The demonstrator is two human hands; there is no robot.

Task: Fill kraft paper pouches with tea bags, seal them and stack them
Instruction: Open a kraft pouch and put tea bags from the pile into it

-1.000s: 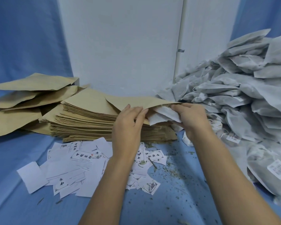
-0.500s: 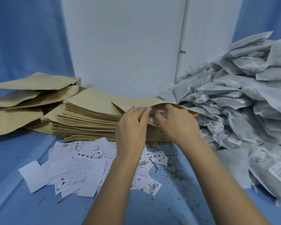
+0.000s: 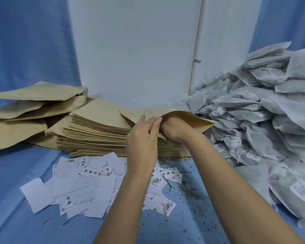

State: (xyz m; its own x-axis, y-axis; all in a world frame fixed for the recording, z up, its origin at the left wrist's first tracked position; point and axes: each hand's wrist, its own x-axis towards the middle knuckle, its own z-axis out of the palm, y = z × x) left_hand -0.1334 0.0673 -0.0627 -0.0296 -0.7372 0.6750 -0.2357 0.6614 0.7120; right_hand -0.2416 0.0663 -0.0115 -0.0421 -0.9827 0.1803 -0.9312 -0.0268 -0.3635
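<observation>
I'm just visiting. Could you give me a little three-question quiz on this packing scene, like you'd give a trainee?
1. True or false: the right hand reaches into the open kraft pouch.
2. The tea bag pile lies on which side of the pouch stack? A left, B right, C in front.
3. What colour is the cloth under the scattered labels?
Key: 1 true; 2 B; 3 blue.

Rear: white wall panel (image 3: 134,50), plain, matt. Along its right edge, a white vertical conduit (image 3: 196,41) held by one metal clip (image 3: 197,61). Flanking: blue drapes, left (image 3: 28,41) and right (image 3: 285,20). Desk (image 3: 16,173): covered in blue cloth. Light soft, even.
</observation>
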